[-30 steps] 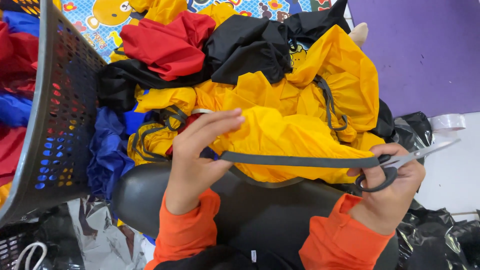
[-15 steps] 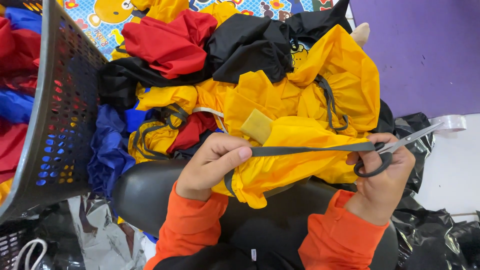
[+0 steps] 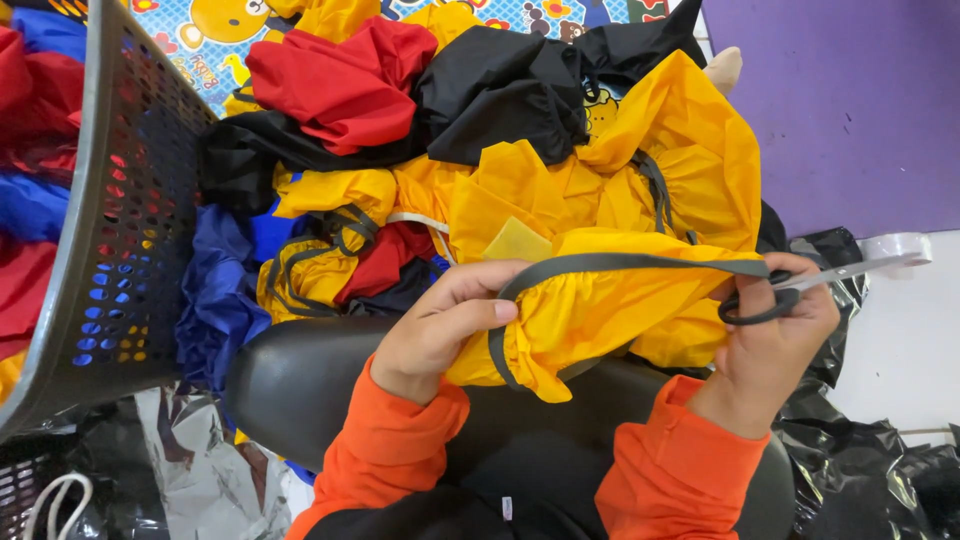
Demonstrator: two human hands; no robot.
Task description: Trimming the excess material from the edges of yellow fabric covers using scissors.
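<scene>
Between both hands: grey strap [image 3: 640, 264] taut | left grip [image 3: 445, 325] pinching strap | right grip [image 3: 775, 335] clasping scissors [image 3: 800, 288]

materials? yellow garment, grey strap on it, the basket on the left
Yellow garment: thin synthetic woven cloth, probably nylon or polyester; slight sheen, crisp fine wrinkles. Grey strap, pulled between left hand and right hand: flat webbing or binding tape, matte. Basket: moulded plastic by the look, dark grey, regular punched holes.

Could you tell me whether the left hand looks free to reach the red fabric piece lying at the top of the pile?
Probably not at once: the left hand is pinching the grey strap of the yellow fabric bag. The red fabric piece lies uncovered above it, with nothing between.
</scene>
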